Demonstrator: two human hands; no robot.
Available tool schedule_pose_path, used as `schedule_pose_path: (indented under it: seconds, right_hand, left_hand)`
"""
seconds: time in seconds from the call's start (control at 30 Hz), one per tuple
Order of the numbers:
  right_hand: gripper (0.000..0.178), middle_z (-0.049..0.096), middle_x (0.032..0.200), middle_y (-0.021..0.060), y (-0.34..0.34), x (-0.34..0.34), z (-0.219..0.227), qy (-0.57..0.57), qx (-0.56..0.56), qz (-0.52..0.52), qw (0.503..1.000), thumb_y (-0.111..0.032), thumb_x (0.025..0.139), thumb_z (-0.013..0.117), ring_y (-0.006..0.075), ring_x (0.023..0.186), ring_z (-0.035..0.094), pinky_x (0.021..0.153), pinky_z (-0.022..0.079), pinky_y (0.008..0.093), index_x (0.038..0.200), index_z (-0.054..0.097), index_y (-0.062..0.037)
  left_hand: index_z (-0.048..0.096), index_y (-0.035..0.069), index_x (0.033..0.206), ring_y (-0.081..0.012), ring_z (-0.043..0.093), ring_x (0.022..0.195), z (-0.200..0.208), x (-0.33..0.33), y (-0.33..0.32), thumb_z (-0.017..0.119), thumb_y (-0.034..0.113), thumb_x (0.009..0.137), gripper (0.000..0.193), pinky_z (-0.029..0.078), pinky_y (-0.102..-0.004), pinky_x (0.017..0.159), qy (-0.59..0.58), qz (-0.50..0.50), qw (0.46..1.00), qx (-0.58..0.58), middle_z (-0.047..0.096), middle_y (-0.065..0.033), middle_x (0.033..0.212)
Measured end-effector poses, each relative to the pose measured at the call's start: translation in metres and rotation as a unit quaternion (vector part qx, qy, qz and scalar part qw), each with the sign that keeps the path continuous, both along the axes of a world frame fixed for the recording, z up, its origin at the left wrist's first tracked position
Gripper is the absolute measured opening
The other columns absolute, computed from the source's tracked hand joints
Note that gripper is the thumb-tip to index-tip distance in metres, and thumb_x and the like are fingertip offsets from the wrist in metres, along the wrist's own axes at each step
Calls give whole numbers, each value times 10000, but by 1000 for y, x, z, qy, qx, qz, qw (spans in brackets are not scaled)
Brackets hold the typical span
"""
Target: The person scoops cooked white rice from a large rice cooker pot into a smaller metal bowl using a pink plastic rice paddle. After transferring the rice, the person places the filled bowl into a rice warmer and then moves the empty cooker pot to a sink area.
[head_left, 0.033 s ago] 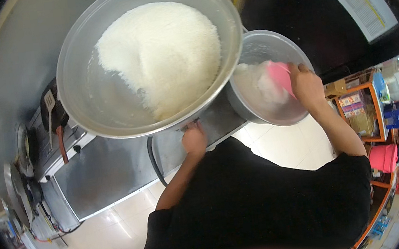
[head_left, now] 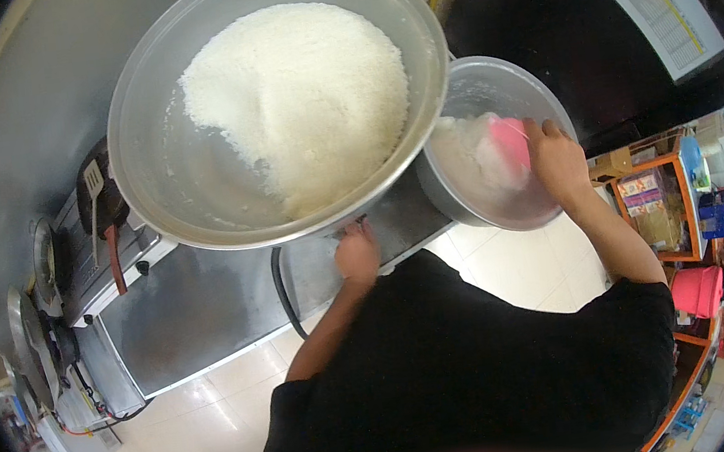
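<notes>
Far left we see a stove (head_left: 115,254) with a dark pan (head_left: 104,197) on it, a metal spatula (head_left: 93,181) resting in the pan and a red handle (head_left: 114,259) pointing toward us; the stove sits on a steel counter (head_left: 193,308) above a pale tiled floor (head_left: 221,403). Moving right, a large metal bowl (head_left: 167,159) tilts toward us, holding a mound of white cooked rice (head_left: 303,99) heaped to its right side, bare wet metal on its left. Just under its near rim our left hand (head_left: 356,253) touches the bowl's lower edge; fingers curl up behind the rim, mostly hidden, so we cannot tell exactly how they grip. A black hose (head_left: 280,289) runs down the counter just left of that hand. Our black shirt (head_left: 468,375) fills the near middle. Right of the big bowl, touching or just beside it, sits a smaller metal bowl (head_left: 535,99) with some rice (head_left: 461,152) inside. Our right hand (head_left: 555,159) is over its right side, fingers pressed together and wrapped around a pink scoop (head_left: 509,142) that sits in the rice. Far right, well apart, are orange shelves (head_left: 654,202) with goods and a pink bucket (head_left: 698,290).
</notes>
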State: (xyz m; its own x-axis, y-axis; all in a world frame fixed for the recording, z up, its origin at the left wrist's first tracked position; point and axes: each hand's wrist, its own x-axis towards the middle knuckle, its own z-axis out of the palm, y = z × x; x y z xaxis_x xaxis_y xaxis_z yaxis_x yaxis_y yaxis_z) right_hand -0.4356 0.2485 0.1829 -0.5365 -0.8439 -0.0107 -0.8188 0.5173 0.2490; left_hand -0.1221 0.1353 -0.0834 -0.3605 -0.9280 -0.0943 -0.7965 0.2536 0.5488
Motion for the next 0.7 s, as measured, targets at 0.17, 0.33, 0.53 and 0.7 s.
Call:
schedule_pose_path:
  seconds: [0.17, 0.33, 0.53, 0.7]
  right_hand:
    - [316, 675, 1022, 202, -6, -4, -9, 13, -43, 6, 999, -151, 965, 547, 406, 888, 703, 757, 583, 493, 1262, 639, -95]
    - [294, 685, 1036, 209, -2, -14, -10, -4, -61, -30, 998, -192, 993, 538, 423, 896, 692, 772, 575, 497, 1243, 665, -108]
    - [289, 695, 1075, 193, 0, -29, 17, -9, -88, -20, 996, -227, 1008, 527, 414, 929, 695, 780, 570, 497, 1240, 669, -130]
    - [275, 701, 1083, 190, 13, -68, 51, -13, -165, 13, 986, -232, 1008, 551, 409, 959, 692, 800, 562, 475, 1213, 690, -111]
  left_hand:
    - [616, -33, 998, -466, 673, 679, 1, -3, 5, 614, 267, 969, 302, 542, -557, 638, 121, 27, 991, -52, 693, -256, 774]
    - [660, -43, 881, -478, 665, 743, 0, -7, 12, 600, 343, 992, 407, 507, -546, 664, 207, 66, 975, 53, 665, -290, 794]
    - [691, -40, 911, -460, 692, 783, -2, -29, 4, 588, 344, 983, 404, 530, -534, 697, 195, 111, 974, -42, 677, -296, 802]
    - [718, 13, 929, -434, 711, 884, 28, -41, -4, 525, 385, 1000, 425, 563, -527, 780, -108, 117, 981, 106, 718, -258, 930]
